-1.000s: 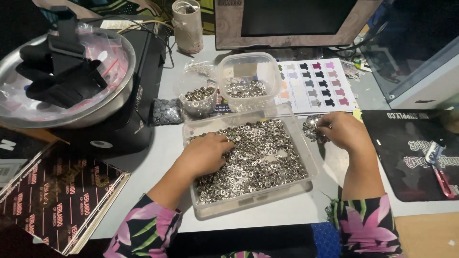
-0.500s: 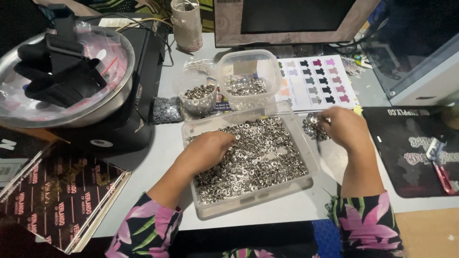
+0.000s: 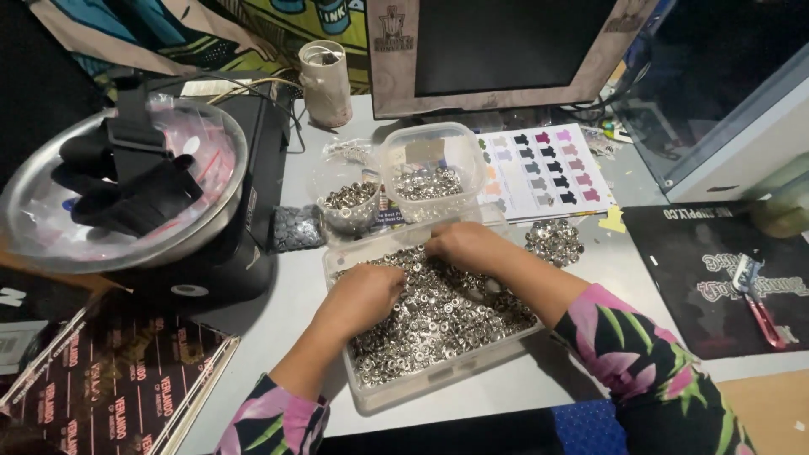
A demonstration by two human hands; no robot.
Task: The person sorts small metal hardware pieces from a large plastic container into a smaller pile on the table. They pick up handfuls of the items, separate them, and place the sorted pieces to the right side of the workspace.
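Observation:
A clear plastic tray (image 3: 367, 393) in front of me is full of small silver metal snap parts (image 3: 438, 324). My left hand (image 3: 364, 295) rests palm down in the parts at the tray's left side, fingers curled into them. My right hand (image 3: 466, 245) reaches over the tray's far edge, fingers bent down into the parts. Whether either hand pinches a piece is hidden. A loose heap of the same silver parts (image 3: 554, 240) lies on the table right of the tray.
Behind the tray stand a clear tub (image 3: 432, 171) and a small clear cup (image 3: 350, 202), both holding silver parts. A colour chart sheet (image 3: 548, 168) lies at the back right. A metal bowl (image 3: 126, 194) sits left, a monitor (image 3: 506, 50) behind, red-handled pliers (image 3: 758, 307) right.
My right hand has moved left from the loose heap beside the tray into the tray's far side. My left hand stays in the parts.

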